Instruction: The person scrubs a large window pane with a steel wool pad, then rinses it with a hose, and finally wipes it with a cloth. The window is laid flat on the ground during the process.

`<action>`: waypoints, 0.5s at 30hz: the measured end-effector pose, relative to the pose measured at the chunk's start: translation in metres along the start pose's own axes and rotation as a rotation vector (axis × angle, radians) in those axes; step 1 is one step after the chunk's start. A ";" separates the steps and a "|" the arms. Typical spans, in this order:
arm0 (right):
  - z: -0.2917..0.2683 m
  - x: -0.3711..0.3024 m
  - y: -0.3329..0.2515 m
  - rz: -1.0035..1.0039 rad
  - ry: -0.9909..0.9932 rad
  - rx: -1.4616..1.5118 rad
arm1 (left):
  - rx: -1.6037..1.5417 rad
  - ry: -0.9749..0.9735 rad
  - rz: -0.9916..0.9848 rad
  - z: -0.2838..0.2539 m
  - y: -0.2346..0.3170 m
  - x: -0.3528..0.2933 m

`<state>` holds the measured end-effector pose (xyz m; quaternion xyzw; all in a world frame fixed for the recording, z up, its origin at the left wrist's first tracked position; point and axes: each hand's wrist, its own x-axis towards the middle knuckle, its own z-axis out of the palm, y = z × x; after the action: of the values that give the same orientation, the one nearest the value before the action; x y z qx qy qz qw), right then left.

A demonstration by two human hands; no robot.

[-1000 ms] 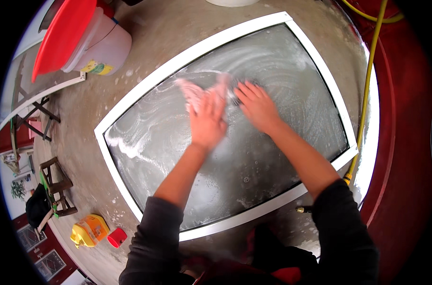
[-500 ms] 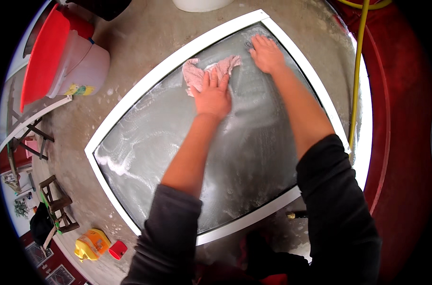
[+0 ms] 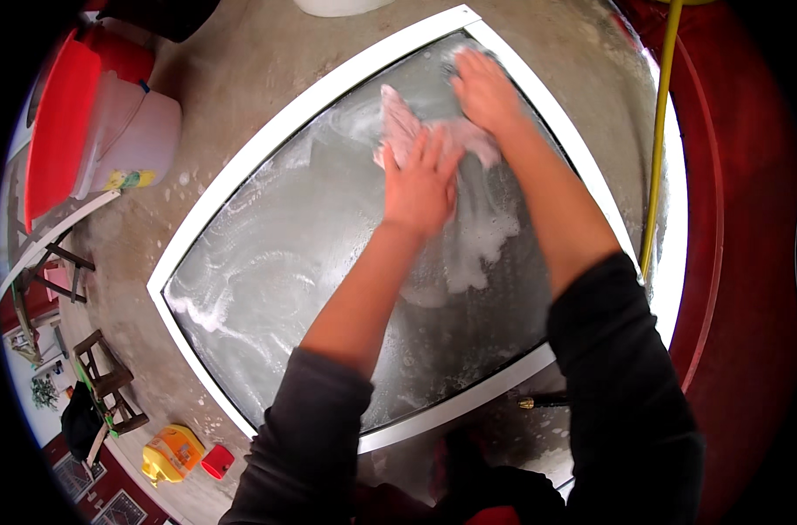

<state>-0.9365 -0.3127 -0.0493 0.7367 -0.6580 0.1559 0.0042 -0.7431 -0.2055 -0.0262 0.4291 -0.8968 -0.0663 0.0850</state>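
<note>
A framed glass panel (image 3: 311,254) with a white frame (image 3: 241,162) lies in front of me, its glass streaked with suds. On its upper part my left hand (image 3: 420,188) holds a pink cloth (image 3: 400,122) down against the glass, fingers spread over it. The cloth is crumpled, with ends sticking out on both sides. Near the panel's far corner, my right hand (image 3: 488,92) presses on the glass with its fingers close together. Something greyish shows at those fingertips, blurred by motion; I cannot make out what it is.
A white bucket (image 3: 140,131) and a red basin (image 3: 57,122) stand at far left. A yellow jug (image 3: 172,453) and red cup (image 3: 217,461) sit at lower left, near a wooden stool (image 3: 109,381). A yellow hose (image 3: 659,149) runs along the right; a brass-tipped nozzle (image 3: 538,402) lies beneath the near frame.
My left hand has slid right with the pink cloth, closer to my right hand. The right hand has shifted slightly up and left. White suds now show on the glass right of my left wrist.
</note>
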 end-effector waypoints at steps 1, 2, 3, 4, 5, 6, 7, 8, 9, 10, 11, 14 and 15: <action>-0.002 0.007 -0.005 -0.035 -0.007 0.016 | 0.027 0.032 -0.080 0.000 -0.004 0.011; -0.004 0.010 -0.005 -0.059 -0.018 0.018 | 0.040 0.067 -0.149 0.002 -0.006 0.018; -0.002 0.010 0.004 -0.082 -0.040 0.008 | 0.028 0.052 -0.148 0.006 0.001 0.016; -0.005 -0.020 0.018 -0.106 -0.036 0.041 | 0.014 0.039 -0.145 0.009 0.012 0.005; -0.016 -0.053 0.017 -0.091 -0.034 0.083 | 0.014 0.026 -0.163 0.008 0.016 -0.013; -0.026 -0.089 0.010 -0.080 -0.035 0.136 | -0.002 -0.086 -0.131 -0.003 0.020 -0.038; -0.040 -0.127 0.003 -0.055 -0.082 0.133 | -0.016 -0.196 -0.099 -0.014 0.022 -0.061; -0.049 -0.148 0.002 -0.022 -0.129 0.117 | -0.045 -0.165 -0.049 -0.018 0.022 -0.080; -0.047 -0.151 0.006 -0.014 -0.101 0.101 | -0.089 -0.141 0.012 -0.018 0.025 -0.097; -0.043 -0.150 0.008 -0.009 -0.073 0.089 | -0.131 -0.119 0.068 -0.016 0.023 -0.106; -0.038 -0.151 0.005 -0.004 -0.056 0.081 | -0.101 -0.139 0.060 -0.017 0.018 -0.107; -0.009 -0.072 0.020 -0.090 0.135 -0.007 | 0.000 -0.089 0.046 -0.008 0.001 -0.045; -0.002 -0.038 0.015 -0.047 0.114 0.025 | 0.063 -0.024 0.008 -0.003 -0.010 -0.026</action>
<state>-0.9543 -0.2774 -0.0595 0.7418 -0.6373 0.2057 0.0361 -0.7189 -0.1920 -0.0278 0.4272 -0.9011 -0.0427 0.0610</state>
